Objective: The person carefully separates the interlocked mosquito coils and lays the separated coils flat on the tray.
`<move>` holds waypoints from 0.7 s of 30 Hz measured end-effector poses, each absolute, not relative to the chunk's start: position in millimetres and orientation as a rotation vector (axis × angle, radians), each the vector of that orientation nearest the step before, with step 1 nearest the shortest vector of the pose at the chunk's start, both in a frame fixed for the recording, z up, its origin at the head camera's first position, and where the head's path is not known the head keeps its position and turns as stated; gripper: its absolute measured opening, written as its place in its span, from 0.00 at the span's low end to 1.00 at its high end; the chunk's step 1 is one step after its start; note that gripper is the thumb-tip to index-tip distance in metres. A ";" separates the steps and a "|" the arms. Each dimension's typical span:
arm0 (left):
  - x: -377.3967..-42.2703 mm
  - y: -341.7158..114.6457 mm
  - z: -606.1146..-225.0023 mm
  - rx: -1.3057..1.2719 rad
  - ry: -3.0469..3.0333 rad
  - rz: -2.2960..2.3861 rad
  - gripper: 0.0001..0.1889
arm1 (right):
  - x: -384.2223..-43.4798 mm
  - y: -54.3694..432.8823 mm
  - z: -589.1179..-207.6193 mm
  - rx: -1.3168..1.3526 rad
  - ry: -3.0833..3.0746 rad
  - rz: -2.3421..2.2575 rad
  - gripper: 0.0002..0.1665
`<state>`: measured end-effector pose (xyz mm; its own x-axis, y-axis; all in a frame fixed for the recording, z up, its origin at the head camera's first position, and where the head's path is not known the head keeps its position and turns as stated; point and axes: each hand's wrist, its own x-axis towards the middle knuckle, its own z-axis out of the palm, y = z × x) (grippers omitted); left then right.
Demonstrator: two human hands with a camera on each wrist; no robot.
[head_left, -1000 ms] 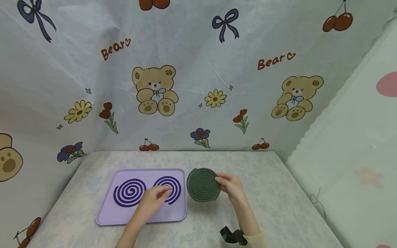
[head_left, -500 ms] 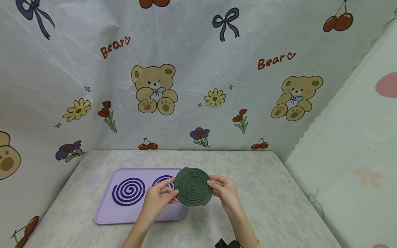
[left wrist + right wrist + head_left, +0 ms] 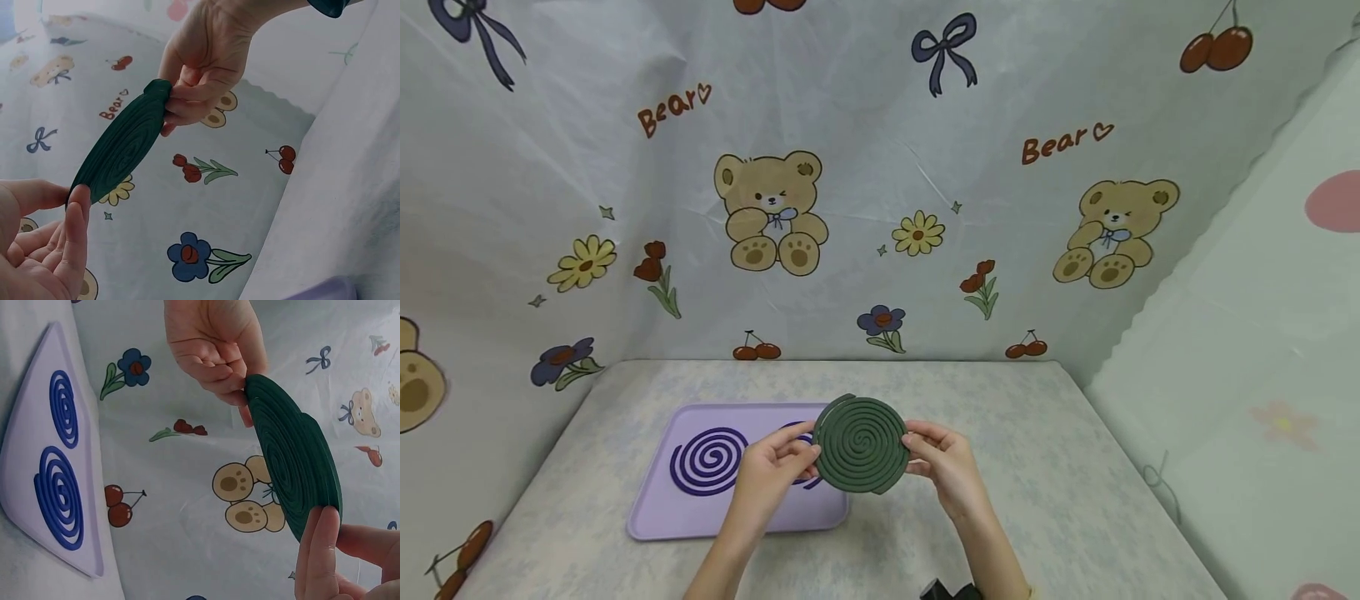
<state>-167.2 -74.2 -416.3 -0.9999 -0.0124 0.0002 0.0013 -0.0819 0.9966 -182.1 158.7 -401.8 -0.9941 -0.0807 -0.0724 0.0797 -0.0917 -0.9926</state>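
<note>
A dark green mosquito coil, a tight round spiral, is held up above the table between both hands. My left hand pinches its left edge between thumb and fingers. At the opposite edge, the thumb and fingers of my right hand pinch it too. Seen nearly edge-on in the left wrist view, the green coil is tilted. Two blue-purple spiral coils lie side by side on a light purple tray. The left blue coil shows almost whole in the head view; my left hand and the green coil partly hide the right one.
The tray stands on the left part of a pale mottled table. A white cloth printed with bears and flowers rises behind the table, and another cloth hangs at the right. A black device is at my right wrist.
My right hand has brought the green mosquito coil leftward, partly over the tray. My left hand, earlier over the right blue coil, has taken hold of the green coil's left edge.
</note>
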 end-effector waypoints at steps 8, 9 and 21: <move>-164.0 -77.2 -411.8 -0.004 -2.111 -2.326 0.21 | -180.7 159.3 -398.8 -0.051 2.062 -2.238 0.21; -163.5 -77.6 -411.7 0.000 -2.112 -2.327 0.21 | -180.4 159.4 -398.8 -0.050 2.062 -2.234 0.21; -162.6 -81.4 -411.2 0.039 -2.085 -2.416 0.18 | -180.0 159.2 -402.1 -0.084 2.065 -2.197 0.21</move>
<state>-162.6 -81.4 -411.2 -0.9984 0.0220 -0.0512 -0.0539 -0.1455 0.9879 -180.0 159.2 -402.1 -0.9906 -0.1291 -0.0451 0.0531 -0.0587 -0.9969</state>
